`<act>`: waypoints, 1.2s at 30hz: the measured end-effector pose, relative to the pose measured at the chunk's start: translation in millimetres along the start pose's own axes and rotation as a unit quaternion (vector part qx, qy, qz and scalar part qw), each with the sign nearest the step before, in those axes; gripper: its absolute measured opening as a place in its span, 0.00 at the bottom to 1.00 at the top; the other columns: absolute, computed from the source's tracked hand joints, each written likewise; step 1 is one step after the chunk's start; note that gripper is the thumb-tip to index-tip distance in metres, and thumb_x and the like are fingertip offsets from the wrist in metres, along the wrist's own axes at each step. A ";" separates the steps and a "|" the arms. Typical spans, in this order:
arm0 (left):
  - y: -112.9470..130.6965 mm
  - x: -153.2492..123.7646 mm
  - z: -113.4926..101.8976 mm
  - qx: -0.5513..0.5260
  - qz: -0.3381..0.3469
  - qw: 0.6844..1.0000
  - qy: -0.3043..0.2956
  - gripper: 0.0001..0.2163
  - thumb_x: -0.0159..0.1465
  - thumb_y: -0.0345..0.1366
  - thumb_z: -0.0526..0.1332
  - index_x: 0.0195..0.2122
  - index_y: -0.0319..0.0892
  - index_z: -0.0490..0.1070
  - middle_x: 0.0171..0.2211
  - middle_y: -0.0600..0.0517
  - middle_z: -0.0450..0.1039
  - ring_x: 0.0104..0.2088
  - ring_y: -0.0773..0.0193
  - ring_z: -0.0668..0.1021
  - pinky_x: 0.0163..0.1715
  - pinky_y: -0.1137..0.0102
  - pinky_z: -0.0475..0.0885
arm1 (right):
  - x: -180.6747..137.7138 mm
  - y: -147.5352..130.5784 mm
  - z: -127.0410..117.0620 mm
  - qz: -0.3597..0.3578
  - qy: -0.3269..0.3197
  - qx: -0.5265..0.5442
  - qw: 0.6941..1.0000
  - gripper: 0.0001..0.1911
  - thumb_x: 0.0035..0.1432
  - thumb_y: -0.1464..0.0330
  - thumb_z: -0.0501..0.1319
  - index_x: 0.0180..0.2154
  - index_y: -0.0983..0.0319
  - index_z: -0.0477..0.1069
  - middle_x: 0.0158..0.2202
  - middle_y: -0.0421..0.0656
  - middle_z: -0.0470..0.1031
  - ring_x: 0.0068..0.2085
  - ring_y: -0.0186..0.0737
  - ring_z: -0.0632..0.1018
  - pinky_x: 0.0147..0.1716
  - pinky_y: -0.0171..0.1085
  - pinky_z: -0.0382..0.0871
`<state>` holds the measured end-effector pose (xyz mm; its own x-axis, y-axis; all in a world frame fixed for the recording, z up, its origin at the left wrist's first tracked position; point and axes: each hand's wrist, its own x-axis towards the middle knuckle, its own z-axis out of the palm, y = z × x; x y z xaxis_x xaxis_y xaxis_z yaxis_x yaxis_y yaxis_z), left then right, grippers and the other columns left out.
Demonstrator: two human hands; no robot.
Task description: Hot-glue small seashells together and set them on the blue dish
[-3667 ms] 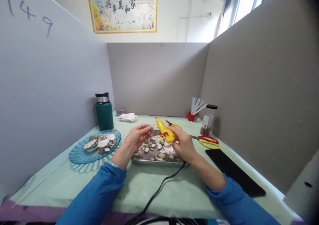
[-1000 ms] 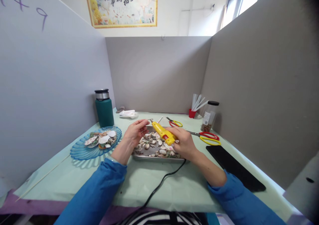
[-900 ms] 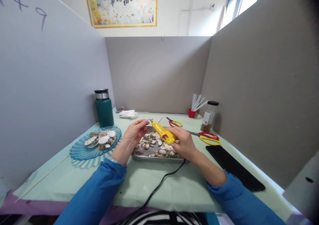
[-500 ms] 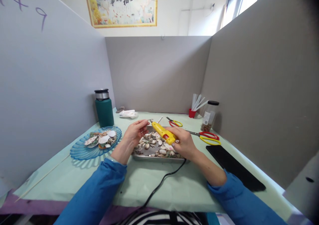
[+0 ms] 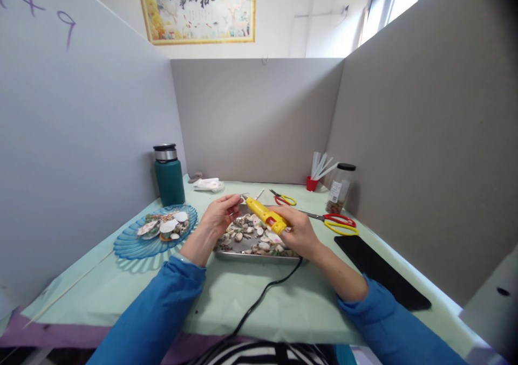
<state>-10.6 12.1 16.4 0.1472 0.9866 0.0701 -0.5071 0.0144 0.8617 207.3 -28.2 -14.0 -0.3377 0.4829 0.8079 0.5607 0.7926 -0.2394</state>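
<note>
My right hand [image 5: 298, 234] grips a yellow glue gun [image 5: 265, 216] whose nozzle points up and left, and a black cord [image 5: 259, 303] runs from it toward me. The fingers of my left hand [image 5: 220, 214] are pinched on a small shell held right at the nozzle tip. Both hands hover over a metal tray [image 5: 251, 255] filled with several small shells. A blue glass plate [image 5: 133, 243] holding several larger shells lies to the left of my left hand.
A green flask [image 5: 169, 175] stands at the back left by a white tissue [image 5: 208, 184]. Small scissors [image 5: 285, 198], larger red-and-yellow scissors [image 5: 338, 224], a red cup of white sticks [image 5: 312, 180], a jar [image 5: 339, 188] and a black phone [image 5: 380, 271] lie on the right. Grey partitions enclose the desk.
Since 3.7 s ago the view has shifted slightly and the glue gun's nozzle has closed in on my left fingertips. Over the last second almost nothing has moved.
</note>
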 end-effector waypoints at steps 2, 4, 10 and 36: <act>-0.1 0.0 0.0 -0.002 0.002 1.000 0.000 0.05 0.51 0.29 0.67 0.28 0.35 0.74 0.24 0.53 0.73 0.19 0.75 0.70 0.21 0.77 0.71 | 0.1 0.1 0.1 0.003 0.003 0.007 1.000 0.22 0.48 0.76 0.56 0.47 0.59 0.68 0.43 0.44 0.75 0.41 0.43 0.74 0.43 0.41 0.67; -0.3 0.5 -0.2 -0.004 0.000 1.000 0.004 0.05 0.51 0.28 0.67 0.29 0.36 0.74 0.24 0.53 0.73 0.19 0.75 0.70 0.22 0.77 0.72 | 0.2 0.4 0.1 0.002 0.012 0.015 1.000 0.22 0.49 0.75 0.56 0.47 0.59 0.68 0.42 0.44 0.75 0.41 0.42 0.75 0.42 0.40 0.68; -0.3 1.1 0.8 -0.001 0.006 1.000 0.010 0.06 0.50 0.27 0.67 0.29 0.36 0.73 0.27 0.51 0.75 0.20 0.73 0.72 0.23 0.75 0.74 | 0.6 -0.1 -0.7 -0.011 0.022 -0.048 0.999 0.23 0.47 0.75 0.56 0.47 0.59 0.68 0.40 0.44 0.75 0.39 0.42 0.74 0.39 0.40 0.67; 0.8 -2.5 3.4 0.061 0.054 0.996 0.033 0.12 0.43 0.32 0.72 0.28 0.34 0.76 0.26 0.50 0.77 0.19 0.74 0.73 0.21 0.78 0.70 | 6.1 -10.6 -6.6 -0.123 0.022 -0.277 0.953 0.20 0.50 0.77 0.56 0.46 0.60 0.71 0.29 0.42 0.71 0.33 0.37 0.69 0.37 0.39 0.56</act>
<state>-8.5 9.1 18.7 0.0382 0.9899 0.1363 -0.4089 -0.1089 0.9061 204.3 -36.1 -2.9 -0.4854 0.2829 0.8272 0.7858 0.5559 0.2710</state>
